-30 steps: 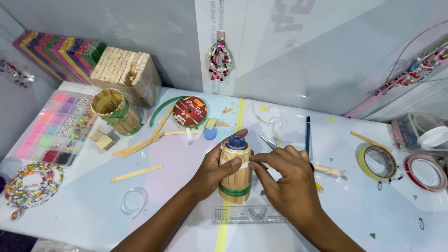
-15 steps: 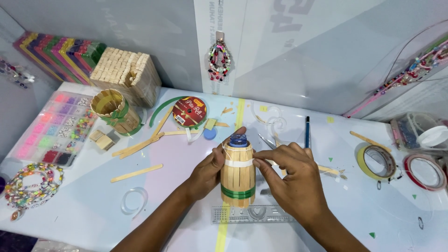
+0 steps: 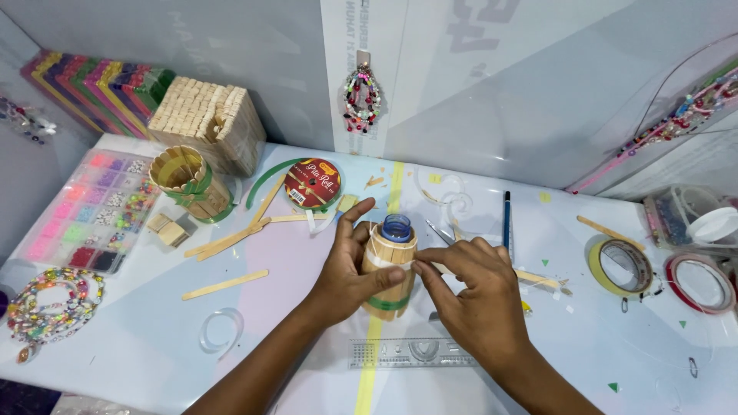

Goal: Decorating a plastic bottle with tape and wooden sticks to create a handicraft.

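At the centre of the white desk (image 3: 138,361) we log one bottle clad in wooden sticks (image 3: 389,269), standing upright, long axis vertical, blue mouth pointing up toward us. Left hand (image 3: 347,273): clamped around the bottle from nine o'clock, thumb across the front. Right hand (image 3: 473,296): at three o'clock, fingertips pinched together against the stick cladding near its upper edge; whether a loose stick sits in that pinch we cannot tell. A green band circles the bottle low down.

Handling note, as judgement: we would keep the left grip firm and the base flat on the desk so the bottle does not tip, and press each stick parallel to its neighbours, tops level.

Surroundings: clear ruler (image 3: 411,353) at six o'clock; loose sticks (image 3: 227,284) at nine; finished stick cup (image 3: 184,180) and red ribbon roll (image 3: 311,184) at ten to eleven; tape rolls (image 3: 621,267) at three; bead tray (image 3: 92,207) far left.
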